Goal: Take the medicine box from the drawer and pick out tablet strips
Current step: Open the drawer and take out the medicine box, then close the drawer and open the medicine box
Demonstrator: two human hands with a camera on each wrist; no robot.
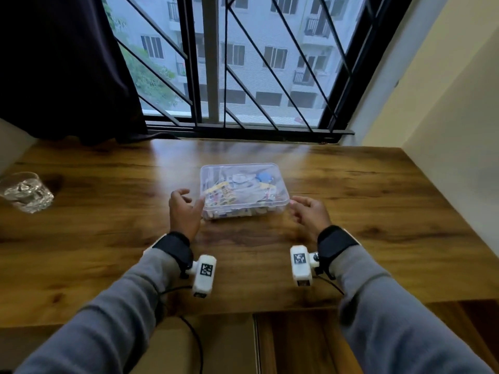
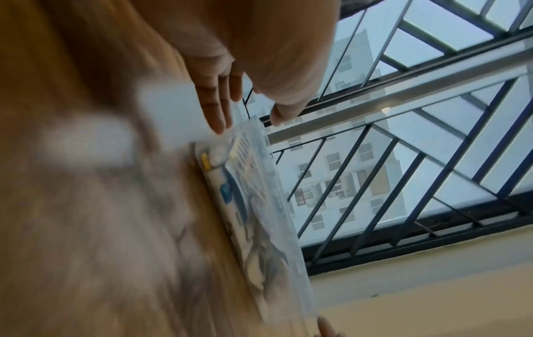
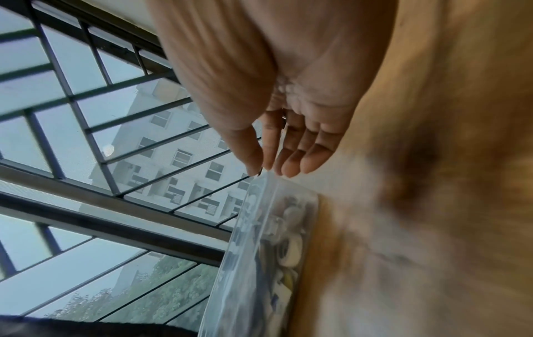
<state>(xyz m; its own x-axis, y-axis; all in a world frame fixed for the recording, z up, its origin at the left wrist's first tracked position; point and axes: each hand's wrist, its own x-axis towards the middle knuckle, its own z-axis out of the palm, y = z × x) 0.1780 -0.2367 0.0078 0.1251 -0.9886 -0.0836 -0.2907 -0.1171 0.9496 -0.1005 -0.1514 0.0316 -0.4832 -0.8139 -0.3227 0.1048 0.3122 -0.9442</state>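
Observation:
A clear plastic medicine box (image 1: pixel 244 190) with its lid on sits on the wooden table (image 1: pixel 351 201), packed with tablet strips and packets. My left hand (image 1: pixel 186 209) is at the box's near-left corner, fingers loosely spread, thumb tip by the corner. My right hand (image 1: pixel 306 210) is at the near-right corner, fingers relaxed and just off the box. In the left wrist view the box (image 2: pixel 259 205) lies under the fingertips (image 2: pixel 219 118). In the right wrist view the box (image 3: pixel 265 239) is just past the straight fingers (image 3: pixel 291 159). Neither hand holds anything.
A cut-glass tumbler (image 1: pixel 27 191) stands at the table's left edge. A barred window (image 1: pixel 243 63) and dark curtain (image 1: pixel 62 63) are behind the table. A cream wall (image 1: pixel 445 117) bounds the right side. Below the table's near edge is a drawer front (image 1: pixel 294 344).

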